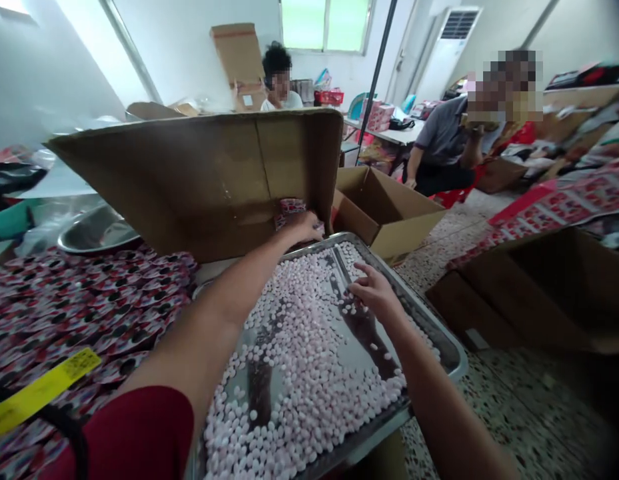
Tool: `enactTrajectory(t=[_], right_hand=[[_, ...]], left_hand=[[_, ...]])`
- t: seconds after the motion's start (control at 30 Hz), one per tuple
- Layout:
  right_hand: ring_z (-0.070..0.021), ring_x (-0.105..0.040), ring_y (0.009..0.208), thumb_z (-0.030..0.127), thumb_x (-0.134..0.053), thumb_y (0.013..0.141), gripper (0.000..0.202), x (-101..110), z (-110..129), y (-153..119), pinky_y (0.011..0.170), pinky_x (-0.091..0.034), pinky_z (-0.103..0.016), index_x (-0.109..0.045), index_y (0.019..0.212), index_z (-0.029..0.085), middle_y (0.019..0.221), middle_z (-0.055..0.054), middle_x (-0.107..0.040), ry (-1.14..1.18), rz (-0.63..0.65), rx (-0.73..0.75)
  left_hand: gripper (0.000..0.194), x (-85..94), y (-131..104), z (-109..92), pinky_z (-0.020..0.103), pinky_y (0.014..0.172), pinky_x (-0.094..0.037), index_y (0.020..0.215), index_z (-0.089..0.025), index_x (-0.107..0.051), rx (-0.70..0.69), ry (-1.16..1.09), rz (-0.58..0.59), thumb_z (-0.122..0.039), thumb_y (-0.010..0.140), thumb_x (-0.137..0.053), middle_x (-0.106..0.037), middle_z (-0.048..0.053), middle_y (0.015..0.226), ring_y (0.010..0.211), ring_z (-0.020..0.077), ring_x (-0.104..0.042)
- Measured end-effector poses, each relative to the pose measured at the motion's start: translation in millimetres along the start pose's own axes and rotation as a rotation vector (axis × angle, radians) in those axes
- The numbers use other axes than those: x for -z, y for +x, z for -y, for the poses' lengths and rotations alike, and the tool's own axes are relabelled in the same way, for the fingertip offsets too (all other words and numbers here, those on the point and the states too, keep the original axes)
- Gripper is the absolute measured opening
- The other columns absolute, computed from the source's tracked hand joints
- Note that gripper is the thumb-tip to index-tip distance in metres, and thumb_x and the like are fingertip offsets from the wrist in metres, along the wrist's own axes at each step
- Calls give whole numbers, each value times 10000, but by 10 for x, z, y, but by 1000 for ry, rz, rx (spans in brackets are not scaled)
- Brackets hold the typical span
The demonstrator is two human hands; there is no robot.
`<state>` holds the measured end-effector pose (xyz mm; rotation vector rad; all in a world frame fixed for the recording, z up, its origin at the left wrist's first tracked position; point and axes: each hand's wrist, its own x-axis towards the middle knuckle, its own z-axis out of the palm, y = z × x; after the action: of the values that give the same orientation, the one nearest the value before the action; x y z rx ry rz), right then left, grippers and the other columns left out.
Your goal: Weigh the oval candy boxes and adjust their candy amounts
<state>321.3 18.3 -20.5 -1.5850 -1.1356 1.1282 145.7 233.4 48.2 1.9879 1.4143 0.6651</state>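
Note:
My left hand (306,228) reaches over the far rim of a metal tray (456,363), closed around what looks like a small printed packet (318,229). Behind it, another red-and-white printed packet (292,206) sits against the inside of a tilted cardboard box. Over the right part of the tray is my right hand (376,291), its fingers apart and the fingertips low over pale pink tablets (309,333). These tablets spread loosely across the tray. A narrow grey strip (340,265) shows beside those fingertips; I cannot tell whether they touch it.
The large cardboard box (209,180) rises behind the tray, with an open carton (389,207) to its right. Many printed packets (89,307) cover the left side near a metal bowl (96,228). Brown boxes (514,293) stand right. Two people sit farther back.

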Motion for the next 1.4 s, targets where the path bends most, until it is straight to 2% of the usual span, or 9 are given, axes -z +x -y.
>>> enactTrajectory(t=[0.13,0.3,0.4,0.53,0.67,0.87,1.0,1.23,1.4], right_hand=[[-217,-698,660,394,-692,801,576,-43,83,-16,567,-533,-269,-640,1307,124,872,-63,-740,-218,20,34],[-280,-755,904,79,-620,849,509,-195,157,-50,789,-562,-312,-679,1353,91,895,-91,-765,-678,-80,49],[-338,-726,1127,29,-607,891,510,-272,235,-104,891,-534,-341,-693,1389,97,1056,-171,-778,-920,-105,68],[-371,-728,1133,52,-617,934,284,-415,379,-115,865,-536,-340,-797,1149,95,1111,-235,-762,-1177,-35,81],[-363,-698,1202,-12,-534,978,324,-558,448,-129,937,-523,-353,-774,1182,63,1182,-261,-737,-1346,106,215],[-308,-711,1165,41,-551,1029,317,-434,348,-570,938,-522,-329,-729,1271,142,1208,-185,-736,-1451,303,434],[-304,-729,1127,79,-499,1072,286,-103,254,-816,887,-537,-324,-706,1260,140,1202,-187,-733,-1506,218,380],[-345,-760,1034,93,-528,1054,198,272,44,-1062,823,-536,-345,-711,1129,88,1086,-215,-754,-1526,74,132],[-328,-742,1083,97,-550,1021,220,-62,0,-1165,863,-504,-336,-699,1182,118,1106,-195,-759,-1423,80,96]], left_hand=[[430,559,-381,295,376,896,-591,816,-180,-657,82,-261,-65,-225,508,-953,-755,50,909,1003,283,-728],[556,905,-1701,545,369,836,-640,932,-182,-646,185,-683,-216,-339,495,-952,-767,52,944,861,220,-748],[543,865,-2636,651,350,827,-629,892,-183,-661,272,-763,-369,-402,509,-978,-748,32,862,808,210,-732],[587,661,-3754,784,340,884,-604,1140,-210,-691,287,-439,-570,-519,699,-923,-775,33,1010,919,221,-736],[438,314,-4375,750,338,908,-594,1196,-248,-672,72,-341,-320,-454,842,-830,-776,40,1085,964,218,-740],[421,-424,-4164,397,330,913,-572,1228,-239,-657,-158,-575,183,-431,884,-808,-766,60,1108,1012,228,-720],[488,-765,-3842,332,292,796,-553,1226,-216,-617,-231,-668,282,-508,876,-792,-747,26,978,847,190,-694],[389,-712,-3375,403,344,977,-531,1208,-257,-683,-234,-554,31,-405,870,-806,-764,45,1152,1034,236,-710],[467,-424,-2942,586,336,1021,-539,1263,-261,-615,103,-574,-654,-380,856,-810,-746,54,1227,1108,240,-715]])
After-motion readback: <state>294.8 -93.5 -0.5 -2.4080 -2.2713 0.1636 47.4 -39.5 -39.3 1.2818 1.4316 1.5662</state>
